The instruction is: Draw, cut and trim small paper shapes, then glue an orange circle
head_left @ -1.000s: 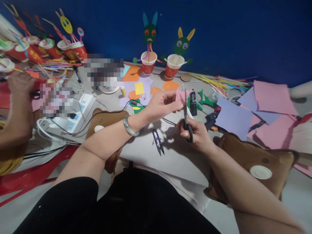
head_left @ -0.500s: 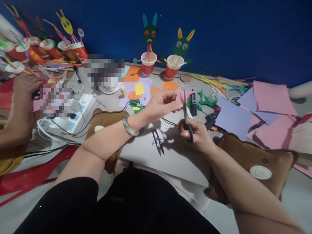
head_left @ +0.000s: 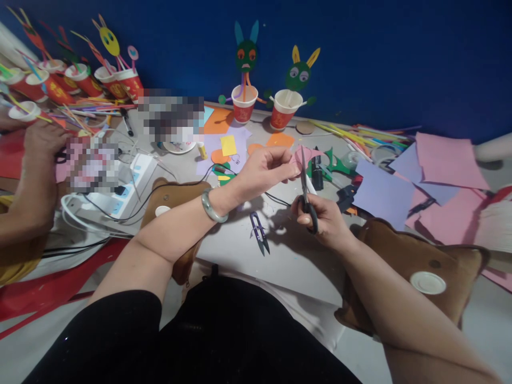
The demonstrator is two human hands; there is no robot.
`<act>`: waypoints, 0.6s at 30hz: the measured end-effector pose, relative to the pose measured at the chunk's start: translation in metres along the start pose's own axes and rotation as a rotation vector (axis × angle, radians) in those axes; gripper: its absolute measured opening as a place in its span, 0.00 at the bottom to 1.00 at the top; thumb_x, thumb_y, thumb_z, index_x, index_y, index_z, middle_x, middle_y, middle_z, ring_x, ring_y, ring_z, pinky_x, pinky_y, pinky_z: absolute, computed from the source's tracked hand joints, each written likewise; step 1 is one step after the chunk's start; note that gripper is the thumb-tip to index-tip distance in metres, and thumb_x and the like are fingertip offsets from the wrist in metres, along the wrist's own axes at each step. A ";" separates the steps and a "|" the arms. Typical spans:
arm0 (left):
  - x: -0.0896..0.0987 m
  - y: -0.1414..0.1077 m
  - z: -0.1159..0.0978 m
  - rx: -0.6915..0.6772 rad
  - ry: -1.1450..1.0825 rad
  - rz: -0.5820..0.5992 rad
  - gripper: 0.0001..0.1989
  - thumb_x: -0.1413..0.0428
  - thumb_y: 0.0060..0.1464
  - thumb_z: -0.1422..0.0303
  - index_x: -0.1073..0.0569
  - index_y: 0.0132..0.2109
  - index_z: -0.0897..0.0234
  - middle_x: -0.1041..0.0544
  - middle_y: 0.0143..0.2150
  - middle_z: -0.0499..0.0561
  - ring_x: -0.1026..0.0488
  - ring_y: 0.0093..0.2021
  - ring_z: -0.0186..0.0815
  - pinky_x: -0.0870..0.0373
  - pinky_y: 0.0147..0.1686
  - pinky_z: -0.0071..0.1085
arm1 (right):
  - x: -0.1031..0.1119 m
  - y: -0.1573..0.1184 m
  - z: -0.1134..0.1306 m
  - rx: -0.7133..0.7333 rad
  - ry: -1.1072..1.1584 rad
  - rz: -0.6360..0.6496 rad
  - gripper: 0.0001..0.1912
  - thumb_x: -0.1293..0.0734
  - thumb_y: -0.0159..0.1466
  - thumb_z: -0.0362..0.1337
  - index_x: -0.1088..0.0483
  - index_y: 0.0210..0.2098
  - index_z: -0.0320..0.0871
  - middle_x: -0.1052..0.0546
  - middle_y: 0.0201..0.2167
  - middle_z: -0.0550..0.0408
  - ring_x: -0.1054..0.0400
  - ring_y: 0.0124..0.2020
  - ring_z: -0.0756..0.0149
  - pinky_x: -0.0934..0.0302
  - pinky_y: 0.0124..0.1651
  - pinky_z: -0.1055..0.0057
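Note:
My left hand [head_left: 274,168] pinches a small piece of pink paper [head_left: 313,153] with a curved line on it. A pair of black-handled scissors [head_left: 309,213] is held in my right hand [head_left: 326,221], its blades pointing up across the pink paper. Both hands hover above the table, close together. Below them on the white tabletop lie dark thread snips [head_left: 260,234]. Orange paper shapes [head_left: 280,140] and a yellow paper square [head_left: 228,145] lie beyond my left hand.
Two red paper cups [head_left: 244,109] with green paper figures stand at the back. Purple sheets [head_left: 382,192] and pink sheets [head_left: 450,160] lie on the right. A power strip [head_left: 134,184] with cables sits left, near another person's hand [head_left: 44,141]. Brown cushions [head_left: 420,261] flank the table's front.
The pink paper has turned a little between my left fingers and shows differently around the blades. My hands have barely shifted. The other person's hand moved slightly.

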State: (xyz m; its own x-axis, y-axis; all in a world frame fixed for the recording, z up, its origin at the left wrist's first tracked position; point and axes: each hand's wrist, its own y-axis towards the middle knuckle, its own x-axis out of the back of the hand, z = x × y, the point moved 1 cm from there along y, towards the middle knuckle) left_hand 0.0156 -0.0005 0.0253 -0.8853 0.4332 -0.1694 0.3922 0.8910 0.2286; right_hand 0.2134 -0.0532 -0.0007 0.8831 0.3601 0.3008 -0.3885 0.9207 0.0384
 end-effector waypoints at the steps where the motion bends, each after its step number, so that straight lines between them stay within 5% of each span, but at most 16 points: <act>1: 0.000 0.000 0.000 0.000 -0.002 0.001 0.24 0.30 0.52 0.52 0.32 0.27 0.63 0.27 0.26 0.47 0.29 0.30 0.29 0.30 0.33 0.32 | 0.000 0.000 0.000 -0.001 -0.003 -0.001 0.38 0.25 0.50 0.74 0.35 0.20 0.45 0.29 0.22 0.56 0.41 0.24 0.68 0.44 0.30 0.67; 18: 0.001 -0.001 -0.005 -0.015 -0.013 -0.008 0.22 0.30 0.52 0.55 0.31 0.27 0.63 0.26 0.27 0.45 0.29 0.30 0.27 0.27 0.35 0.30 | 0.002 0.000 0.001 -0.017 0.006 0.005 0.38 0.24 0.50 0.74 0.35 0.20 0.45 0.30 0.21 0.57 0.42 0.24 0.68 0.46 0.29 0.67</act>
State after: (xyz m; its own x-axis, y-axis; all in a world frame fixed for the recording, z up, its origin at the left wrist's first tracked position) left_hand 0.0137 -0.0014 0.0300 -0.8850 0.4279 -0.1834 0.3815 0.8923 0.2413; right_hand 0.2144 -0.0526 0.0008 0.8826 0.3658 0.2954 -0.3886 0.9212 0.0203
